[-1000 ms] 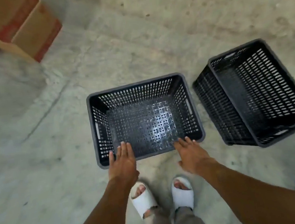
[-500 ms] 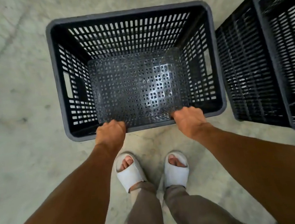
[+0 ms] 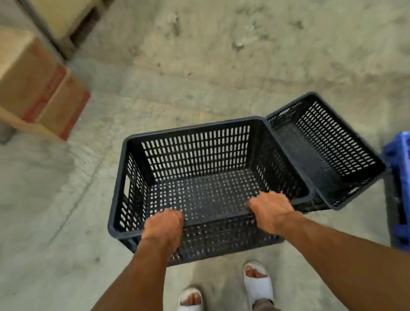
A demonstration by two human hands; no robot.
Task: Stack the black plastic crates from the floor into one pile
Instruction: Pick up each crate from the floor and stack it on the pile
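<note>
A black perforated plastic crate (image 3: 199, 156) is held off the concrete floor in front of me, its open top facing up. My left hand (image 3: 164, 222) grips the near rim on the left, and my right hand (image 3: 271, 209) grips the same rim on the right. A second black crate (image 3: 326, 149) stands on the floor to the right, partly hidden behind the held crate's right side.
Cardboard boxes with red tape (image 3: 24, 81) sit at the left back. A blue plastic pallet (image 3: 405, 196) with a box on it stands at the right edge. My feet in white slides (image 3: 258, 282) are below the crate. Bare concrete floor (image 3: 238, 49) stretches ahead.
Both hands closed on the crate's near rim and lifted it off the floor. The view rose, and the held crate now overlaps the second crate's left side.
</note>
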